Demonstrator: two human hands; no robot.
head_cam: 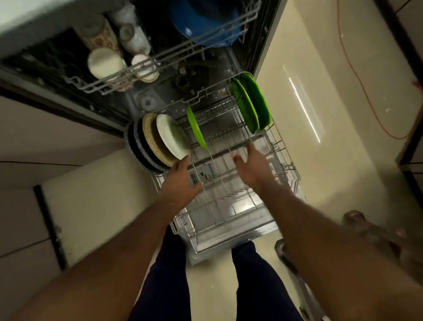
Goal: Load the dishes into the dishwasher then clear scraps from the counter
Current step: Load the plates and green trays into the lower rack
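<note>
— Both forearms reach forward; hands?
— Left hand spread, fingertips by the white plate standing in the lower rack. Right hand loose-fingered above the rack, empty.

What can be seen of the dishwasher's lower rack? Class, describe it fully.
The lower rack is a pale grey wire basket with rows of upright tines, pulled out. Dark plates, a tan plate and a white plate stand on edge at its left, one green plate mid-rack, two green plates at its far right. The left hand and right hand reach over it; contact is blurred.
</note>
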